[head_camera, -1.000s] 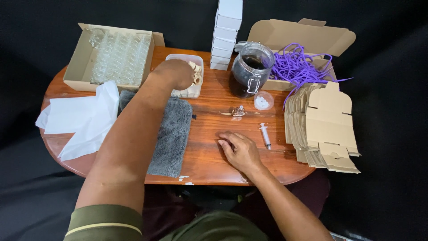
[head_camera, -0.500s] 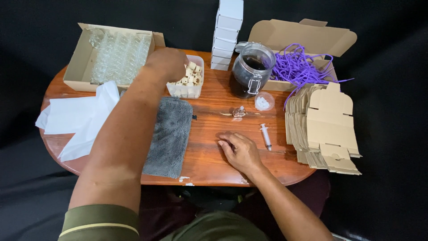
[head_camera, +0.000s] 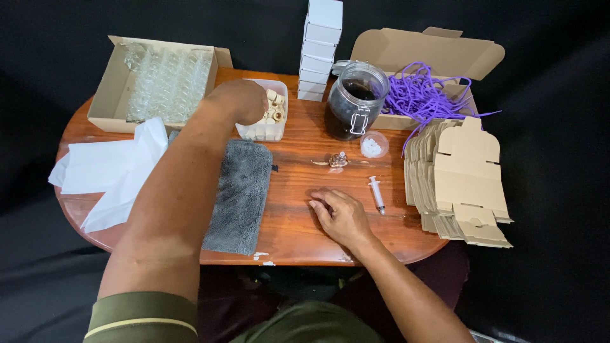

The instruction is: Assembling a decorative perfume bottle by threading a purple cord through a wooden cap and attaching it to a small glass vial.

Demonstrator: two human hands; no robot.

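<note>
Head view, looking down on a round wooden table (head_camera: 298, 235):

- Left hand (head_camera: 240, 100): reaches across to the near left corner of a clear plastic tub (head_camera: 272, 121); fingers curl downward at the tub's rim; whether they grip anything cannot be told, the fingertips being hidden.
- Clear plastic tub: stands just behind the grey cloth, left of the jar; holds small pale cork-like stoppers (head_camera: 276, 107).
- Right hand (head_camera: 340, 216): lies palm down on the bare wood near the front edge, fingers loosely spread and pointing left; holds nothing.
- Grey cloth (head_camera: 240, 197): folded flat, lying lengthwise under the left forearm.
- White paper sheets (head_camera: 105, 168): at the table's left edge, overhanging it.
- Open cardboard box (head_camera: 101, 95): rear left, filled with rows of small clear glass bottles (head_camera: 166, 82).
- Stack of white boxes (head_camera: 319, 54): upright at the rear centre.
- Glass clip-top jar (head_camera: 356, 105): lid open, dark contents, beside the white stack.
- Small round clear dish (head_camera: 373, 145): just in front of the jar, holding white pieces.
- Small glass bottle (head_camera: 338, 159): on the wood, left of the dish.
- Syringe (head_camera: 377, 194): lies just right of the right hand, not touching it.
- Cardboard box with purple shredded filler (head_camera: 422, 95): rear right, flap raised.
- Flat unfolded carton blanks (head_camera: 460, 184): stacked at the right edge.
</note>
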